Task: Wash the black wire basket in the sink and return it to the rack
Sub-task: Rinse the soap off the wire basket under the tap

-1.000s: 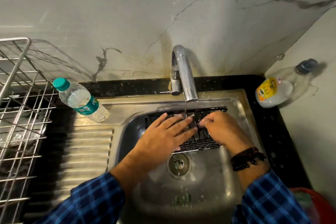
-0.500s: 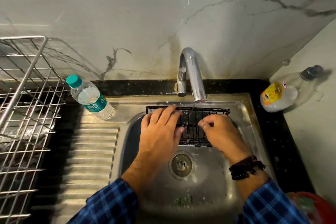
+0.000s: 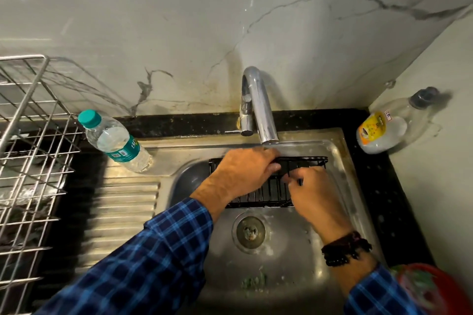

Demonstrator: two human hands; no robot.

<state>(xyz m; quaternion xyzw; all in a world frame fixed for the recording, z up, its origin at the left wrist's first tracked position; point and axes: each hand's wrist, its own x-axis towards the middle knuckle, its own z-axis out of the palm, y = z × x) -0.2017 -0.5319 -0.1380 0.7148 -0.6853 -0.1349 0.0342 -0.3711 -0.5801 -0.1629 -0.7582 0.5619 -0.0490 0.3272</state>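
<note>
The step in hand is the scrubbing itself, and both hands are on the basket (image 3: 271, 193). The left hand (image 3: 245, 174) lies across its far rim with fingers and thumb closed over the top wire. The right hand (image 3: 314, 194), just beside it, has its fingers curled onto the upright wires, apparently pinching or rubbing one, though blur hides the fingertips.

To do this well, the left hand should steady the frame while the right works wire by wire, then turn the basket so the underside and corners get rubbed too. It is best kept under the tap (image 3: 258, 105), whose spout ends just beyond the left fingertips. Whether water is running cannot be told.

The basket is a low, black, oblong frame of thin parallel wires. It sits at the back of the sink (image 3: 294, 263), beyond the drain (image 3: 249, 231) that lies between the wrists. It looks light and stiff, and likely slippery when wet.

The rack (image 3: 33, 135) waits well out past the left hand, beyond a water bottle (image 3: 115, 140).
</note>
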